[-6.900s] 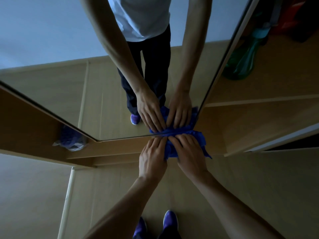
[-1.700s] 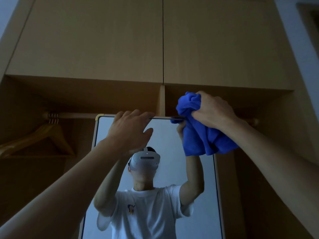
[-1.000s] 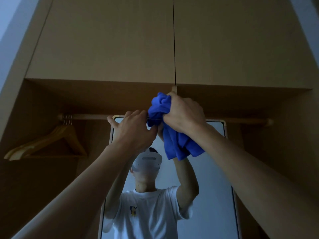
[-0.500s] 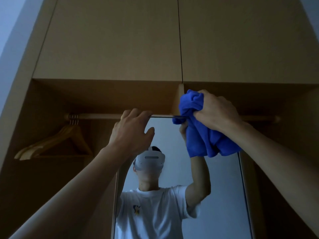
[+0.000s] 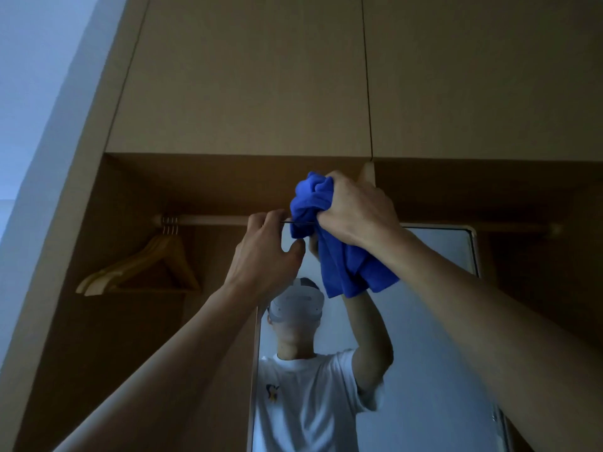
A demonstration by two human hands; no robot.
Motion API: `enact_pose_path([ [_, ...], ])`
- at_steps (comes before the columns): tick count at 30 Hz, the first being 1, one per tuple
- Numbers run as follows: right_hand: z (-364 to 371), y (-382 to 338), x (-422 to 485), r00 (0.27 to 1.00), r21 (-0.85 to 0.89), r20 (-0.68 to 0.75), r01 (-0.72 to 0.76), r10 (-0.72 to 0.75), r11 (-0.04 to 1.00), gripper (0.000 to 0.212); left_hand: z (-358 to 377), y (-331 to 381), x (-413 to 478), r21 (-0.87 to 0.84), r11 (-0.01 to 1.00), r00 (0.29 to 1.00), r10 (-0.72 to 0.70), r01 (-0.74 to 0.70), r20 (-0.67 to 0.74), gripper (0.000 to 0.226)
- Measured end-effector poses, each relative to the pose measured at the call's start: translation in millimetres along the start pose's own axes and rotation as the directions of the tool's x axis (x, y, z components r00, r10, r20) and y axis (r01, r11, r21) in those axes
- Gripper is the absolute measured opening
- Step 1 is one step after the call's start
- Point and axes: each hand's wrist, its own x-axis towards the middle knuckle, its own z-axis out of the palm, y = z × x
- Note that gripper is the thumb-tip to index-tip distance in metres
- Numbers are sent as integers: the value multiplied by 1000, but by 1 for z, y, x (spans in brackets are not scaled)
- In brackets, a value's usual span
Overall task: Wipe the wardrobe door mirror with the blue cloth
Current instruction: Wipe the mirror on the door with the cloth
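Note:
The wardrobe door mirror [image 5: 434, 321] stands upright in front of me, its top edge just below the clothes rail. My right hand [image 5: 355, 210] grips the bunched blue cloth [image 5: 339, 256] against the mirror's top edge near its left corner, with the cloth hanging down over the glass. My left hand [image 5: 264, 256] holds the top left corner of the mirror door, fingers curled over its edge. The mirror reflects a person in a white shirt with raised arms.
A wooden clothes rail [image 5: 212, 220] runs across the open wardrobe behind the door, with wooden hangers [image 5: 140, 269] at the left. Closed upper cabinet doors [image 5: 248, 76] sit above. A pale wall [image 5: 39, 93] is at the far left.
My right hand has slid the cloth to the left along the mirror's top edge, closer to my left hand. My view has shifted, showing the mirror's right corner.

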Motion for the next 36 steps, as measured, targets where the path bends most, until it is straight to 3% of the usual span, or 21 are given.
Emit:
enact_pose_path([
  [6,14,-36,7,998,58,12,65,-65,996,40,-1,-6,-5,-149,989,999,-24,19,-32,42],
  [15,0,-2,2,999,13,37,-16,15,1000,38,-1,-21,-11,-124,991,998,-50,53,26,78],
  [22,-5,13,-6,997,-70,-14,-78,78,994,40,-2,-31,-25,-223,967,993,-120,121,20,49],
  [30,18,-51,9,998,68,51,43,-46,997,41,-2,-40,-46,-282,941,982,-169,185,81,51],
  [36,27,-59,3,984,103,35,170,-174,980,48,1,-45,-57,-321,923,976,-189,213,106,46],
])
